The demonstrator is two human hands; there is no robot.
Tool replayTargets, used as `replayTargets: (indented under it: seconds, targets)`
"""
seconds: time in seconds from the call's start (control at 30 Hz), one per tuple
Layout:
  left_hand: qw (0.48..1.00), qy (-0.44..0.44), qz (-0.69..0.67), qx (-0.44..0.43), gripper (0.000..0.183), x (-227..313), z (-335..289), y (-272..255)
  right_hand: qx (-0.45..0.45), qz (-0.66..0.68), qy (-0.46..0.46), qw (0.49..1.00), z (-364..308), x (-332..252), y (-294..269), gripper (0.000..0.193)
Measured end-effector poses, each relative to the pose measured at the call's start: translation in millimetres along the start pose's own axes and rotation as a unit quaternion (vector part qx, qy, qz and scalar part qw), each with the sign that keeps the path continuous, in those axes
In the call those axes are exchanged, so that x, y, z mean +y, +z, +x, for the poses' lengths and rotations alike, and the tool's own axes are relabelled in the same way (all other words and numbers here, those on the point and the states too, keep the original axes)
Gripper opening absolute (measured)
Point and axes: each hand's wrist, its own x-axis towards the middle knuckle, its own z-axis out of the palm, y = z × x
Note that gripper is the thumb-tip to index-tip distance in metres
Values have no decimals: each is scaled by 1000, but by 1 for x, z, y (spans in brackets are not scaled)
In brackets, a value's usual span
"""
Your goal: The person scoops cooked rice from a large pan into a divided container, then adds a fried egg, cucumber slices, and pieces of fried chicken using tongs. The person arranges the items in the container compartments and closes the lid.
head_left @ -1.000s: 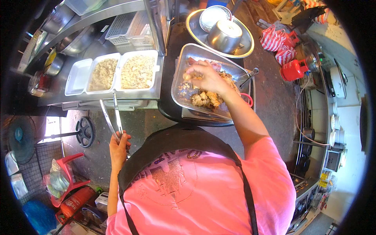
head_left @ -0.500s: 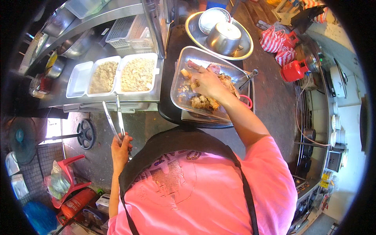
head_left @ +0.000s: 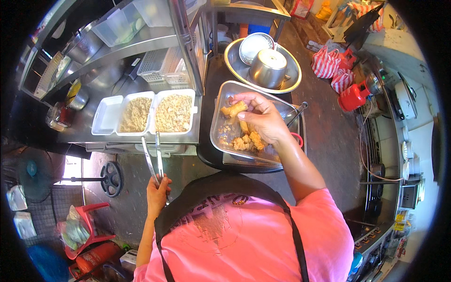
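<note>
My right hand (head_left: 264,117) is over a clear rectangular tub (head_left: 217,127), its thumb and fingers closed on a golden fried food piece (head_left: 234,109); the exact kind is unclear. More crumbly fried pieces (head_left: 248,142) lie at the bottom of the tub. Out to the left, my left hand (head_left: 159,189) grips metal tongs (head_left: 149,162), their two arms apart and tips pointing toward the counter edge. Just beyond the tips are two white foam trays filled with what looks like fried rice (head_left: 174,113) (head_left: 136,115), beside a bare foam section (head_left: 106,115).
Behind the tub, a wide metal basin (head_left: 296,77) holds an upturned steel pot (head_left: 268,70) and a patterned bowl (head_left: 253,47). A metal tool (head_left: 297,113) with a dark end leans in the tub. A steel shelf post (head_left: 185,42) rises between counter and tub.
My right hand has lifted from among the fried pieces, bringing up one golden piece. The tongs remain in my left hand. The whole view has shifted, with the counter now lower in it.
</note>
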Motion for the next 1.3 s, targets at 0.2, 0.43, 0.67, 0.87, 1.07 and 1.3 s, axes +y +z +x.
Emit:
replayTargets:
  seconds: [0.2,0.43,0.67,0.87,1.07,1.3]
  targets:
    - [1000,1,1,-10,23,2,2,5,-23,348,99,932,-6,-17,9,24]
    - [1000,1,-11,-11,23,3,3,8,-124,460,103,873,-4,-20,21,27]
    - [1000,1,-13,-5,24,1,4,8,-77,330,30,940,-24,-53,61,36]
    - [1000,-5,-6,10,22,-4,4,2,-285,109,-244,921,-51,-131,116,30]
    - [1000,8,9,-15,22,4,4,6,-7,160,-249,955,-101,-164,176,18]
    - [1000,-7,-22,0,21,-6,5,-1,-121,133,-240,954,-92,-171,156,14]
